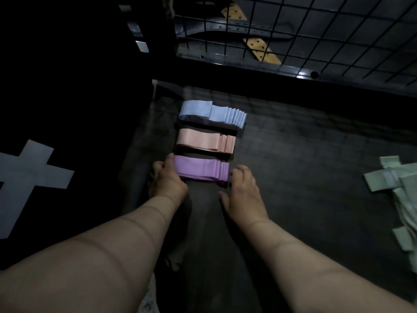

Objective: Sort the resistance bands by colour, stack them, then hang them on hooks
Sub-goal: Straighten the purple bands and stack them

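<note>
Three stacks of resistance bands lie in a column on the dark table (293, 154): a light blue stack (212, 114) farthest, a peach stack (205, 142) in the middle, a purple stack (200, 168) nearest. My left hand (168, 179) holds the purple stack's left end, thumb on top and fingers curled round the end. My right hand (242, 188) touches the stack's right end with its fingertips, fingers relaxed. A loose heap of pale green bands (399, 195) lies at the right edge of the view.
A black wire grid panel (316, 35) stands behind the table, with metal and wooden parts behind it. To the left is a dark surface with a grey tape cross (29, 177). The table's left edge runs just left of the stacks.
</note>
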Demonstrator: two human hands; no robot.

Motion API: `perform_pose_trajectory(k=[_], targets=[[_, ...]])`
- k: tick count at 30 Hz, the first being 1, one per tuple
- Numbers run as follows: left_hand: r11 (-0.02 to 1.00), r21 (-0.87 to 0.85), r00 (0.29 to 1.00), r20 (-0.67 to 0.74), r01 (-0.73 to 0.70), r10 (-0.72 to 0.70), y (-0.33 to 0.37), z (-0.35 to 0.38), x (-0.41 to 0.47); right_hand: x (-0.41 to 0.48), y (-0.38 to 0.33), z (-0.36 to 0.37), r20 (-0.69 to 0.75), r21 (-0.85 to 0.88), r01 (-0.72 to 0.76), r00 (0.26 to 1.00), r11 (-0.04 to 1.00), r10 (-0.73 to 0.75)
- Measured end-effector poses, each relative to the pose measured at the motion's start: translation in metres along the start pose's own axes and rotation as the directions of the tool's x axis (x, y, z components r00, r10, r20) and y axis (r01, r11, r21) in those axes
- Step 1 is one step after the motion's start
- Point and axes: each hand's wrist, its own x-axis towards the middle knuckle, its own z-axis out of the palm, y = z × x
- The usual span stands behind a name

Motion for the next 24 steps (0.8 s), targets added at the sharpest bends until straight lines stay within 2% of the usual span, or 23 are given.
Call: perform_pose_trajectory(k=[3,6,8,11,13,15,17,20,24], targets=[[0.994,0.105,0.994,-0.095,-0.036,0.046,0.003,-0.001,-0.01,-0.021,0.02,0.0,0.019,0.006,-0.109,0.994,0.994,0.109],[0.969,0.19,0.973,-0.141,-0.156,0.184,0.007,-0.003,-0.019,-0.035,0.038,-0.007,0.055,-0.001,-0.175,0.983,0.985,0.175],[0.935,0.237,0.952,-0.093,-0.262,0.291,0.012,-0.001,-0.022,-0.042,0.051,-0.014,0.055,0.0,-0.218,0.975,0.976,0.217],[0.833,0.336,0.893,0.063,-0.438,0.445,0.019,0.013,-0.026,-0.05,0.07,-0.027,0.052,-0.017,-0.254,0.966,0.967,0.255],[0.801,0.393,0.89,0.134,-0.451,0.435,0.027,0.021,-0.031,-0.055,0.086,-0.034,0.05,-0.04,-0.282,0.958,0.959,0.284],[0.801,0.433,0.909,0.146,-0.414,0.391,0.033,0.026,-0.039,-0.06,0.105,-0.039,0.014,-0.036,-0.336,0.942,0.941,0.337],[0.792,0.451,0.909,0.133,-0.411,0.395,0.038,0.027,-0.046,-0.06,0.125,-0.046,-0.065,-0.012,-0.419,0.906,0.908,0.417],[0.787,0.466,0.911,0.124,-0.404,0.394,0.045,0.023,-0.048,-0.054,0.158,-0.067,-0.142,0.047,-0.567,0.811,0.823,0.567],[0.801,0.405,0.885,0.049,-0.441,0.463,0.056,0.024,-0.049,-0.04,0.208,-0.107,-0.096,0.045,-0.698,0.709,0.714,0.699]])
